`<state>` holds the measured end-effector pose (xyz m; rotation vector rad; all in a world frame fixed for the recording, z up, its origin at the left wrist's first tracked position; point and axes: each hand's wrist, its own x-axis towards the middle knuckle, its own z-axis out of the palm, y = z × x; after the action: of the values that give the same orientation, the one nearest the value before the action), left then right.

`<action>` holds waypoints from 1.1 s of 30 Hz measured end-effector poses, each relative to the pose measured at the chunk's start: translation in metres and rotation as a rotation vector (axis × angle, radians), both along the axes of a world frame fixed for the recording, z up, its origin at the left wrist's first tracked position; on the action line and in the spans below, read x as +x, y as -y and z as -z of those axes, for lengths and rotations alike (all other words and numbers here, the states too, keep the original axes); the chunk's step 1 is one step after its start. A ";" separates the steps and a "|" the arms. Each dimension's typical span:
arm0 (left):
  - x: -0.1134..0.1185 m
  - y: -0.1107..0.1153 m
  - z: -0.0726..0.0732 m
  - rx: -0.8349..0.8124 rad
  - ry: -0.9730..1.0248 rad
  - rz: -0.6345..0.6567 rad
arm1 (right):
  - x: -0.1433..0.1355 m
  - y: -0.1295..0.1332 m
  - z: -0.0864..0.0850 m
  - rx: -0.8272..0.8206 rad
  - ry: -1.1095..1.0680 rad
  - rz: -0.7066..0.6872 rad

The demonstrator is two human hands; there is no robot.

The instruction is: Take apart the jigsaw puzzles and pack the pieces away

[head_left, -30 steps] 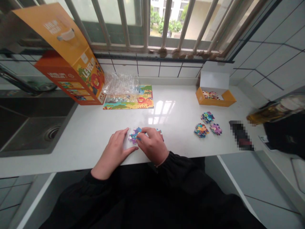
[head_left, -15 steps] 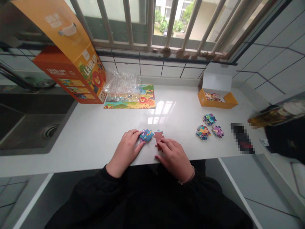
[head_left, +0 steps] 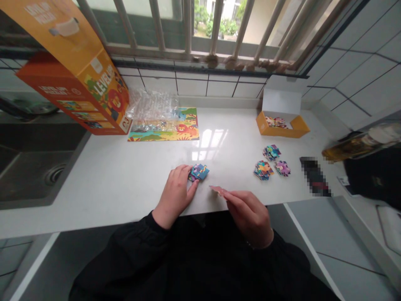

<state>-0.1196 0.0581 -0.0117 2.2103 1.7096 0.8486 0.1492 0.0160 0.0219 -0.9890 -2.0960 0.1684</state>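
Observation:
On the white counter near the front edge, my left hand curls round the near-left side of a small stack of puzzle pieces, blue and purple on top. Thumb and fingers touch the stack from two sides. To its right, my right hand pinches a puzzle piece between thumb and fingertips. That piece is tilted just above the counter and shows a plain brownish-pink side. Farther right lie three piles of puzzle pieces: a blue-green pile, an orange-and-blue pile and a purple pile.
An open yellow box with pieces inside stands at the back right. Clear plastic wrap covers part of a picture board. A tall orange box stands beside the sink. A bottle is at the right.
My right hand has picked the brown-backed puzzle piece up off the counter and drawn it right and tilted it. My left hand stays at the stack. The whole view has shifted slightly.

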 end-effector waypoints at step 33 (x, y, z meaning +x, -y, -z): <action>0.001 0.000 0.002 0.067 0.041 -0.003 | -0.069 -0.084 0.029 -0.032 0.017 0.028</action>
<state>-0.1184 0.0584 -0.0139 2.2163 1.6904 0.9587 0.0806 0.1003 -0.0067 -1.0420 -2.1001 0.1805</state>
